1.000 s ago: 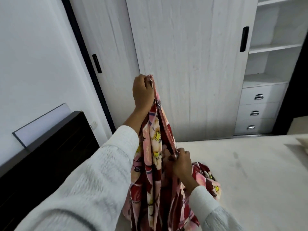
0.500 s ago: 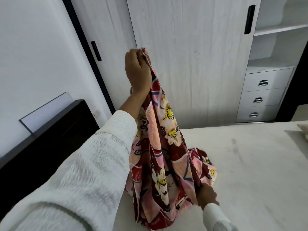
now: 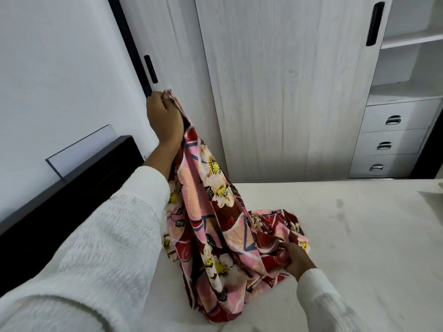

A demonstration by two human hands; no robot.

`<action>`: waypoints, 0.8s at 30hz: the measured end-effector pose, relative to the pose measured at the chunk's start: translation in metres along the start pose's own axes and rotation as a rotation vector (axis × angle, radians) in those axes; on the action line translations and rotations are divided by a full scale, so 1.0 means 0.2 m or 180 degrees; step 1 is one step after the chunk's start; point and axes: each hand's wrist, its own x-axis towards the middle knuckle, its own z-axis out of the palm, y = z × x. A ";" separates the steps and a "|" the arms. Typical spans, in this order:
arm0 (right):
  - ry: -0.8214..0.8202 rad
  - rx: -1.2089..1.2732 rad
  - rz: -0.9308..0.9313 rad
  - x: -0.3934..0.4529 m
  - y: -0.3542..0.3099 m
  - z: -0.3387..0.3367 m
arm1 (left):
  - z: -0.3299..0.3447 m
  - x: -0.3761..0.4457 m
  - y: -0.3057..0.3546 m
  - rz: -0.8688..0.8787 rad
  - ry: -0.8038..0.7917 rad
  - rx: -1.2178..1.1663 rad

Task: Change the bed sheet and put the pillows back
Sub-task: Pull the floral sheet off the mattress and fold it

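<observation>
A red and pink floral bed sheet (image 3: 211, 226) hangs bunched from my left hand (image 3: 164, 121), which grips its top edge up near the wardrobe. The lower part of the sheet is piled on the bare white mattress (image 3: 359, 236). My right hand (image 3: 296, 258) grips a fold of the sheet low down, just above the mattress. No pillow can be clearly made out; only a pale edge (image 3: 434, 192) shows at the far right.
A dark headboard (image 3: 72, 195) runs along the left with a white panel (image 3: 81, 149) leaning on the wall behind it. Ahead stand a pale sliding-door wardrobe (image 3: 287, 92), open shelves (image 3: 412, 39) and three drawers (image 3: 393, 142).
My right hand slid down from the middle of the sheet to a low fold near the mattress. My left hand kept its grip on the top edge and moved left.
</observation>
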 end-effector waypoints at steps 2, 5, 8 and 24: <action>-0.0161 -0.0283 -0.0138 -0.13 -0.09 0.05 | -0.01 -0.02 -0.01 -0.0021 -0.0005 0.0111; -0.0503 -0.0863 -0.0625 -0.23 -0.21 0.12 | -0.01 -0.05 -0.04 0.0021 -0.0039 0.0315; 0.0058 -0.1400 -0.1182 -0.20 -0.30 0.11 | -0.03 -0.05 -0.09 0.0022 0.0075 0.0490; 0.0892 -0.2152 -0.0793 -0.02 -0.18 -0.19 | -0.02 0.01 -0.17 -0.0111 0.0339 0.0917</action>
